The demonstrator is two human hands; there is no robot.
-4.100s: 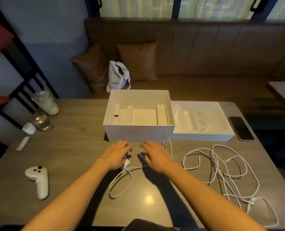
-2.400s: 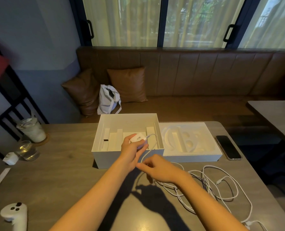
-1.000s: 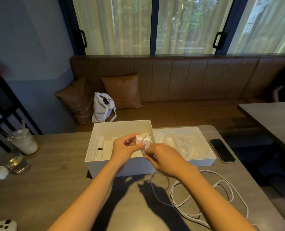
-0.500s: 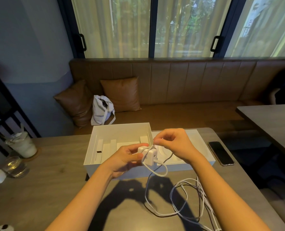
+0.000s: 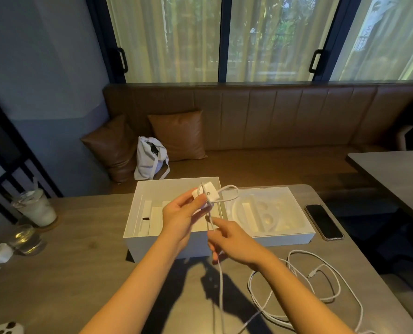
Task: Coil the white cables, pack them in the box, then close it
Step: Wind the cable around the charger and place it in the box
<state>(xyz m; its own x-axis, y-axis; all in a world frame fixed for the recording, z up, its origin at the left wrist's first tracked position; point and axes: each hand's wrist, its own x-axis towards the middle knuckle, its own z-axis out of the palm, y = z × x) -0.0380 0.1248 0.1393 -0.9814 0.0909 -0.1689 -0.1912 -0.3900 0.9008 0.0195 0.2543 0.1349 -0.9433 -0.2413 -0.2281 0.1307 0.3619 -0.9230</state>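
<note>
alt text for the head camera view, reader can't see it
A person's left hand holds a white charger above an open white box on a wooden table, while the right hand pinches its cable just below. The rest of it lies loose on the table to the right.
</note>
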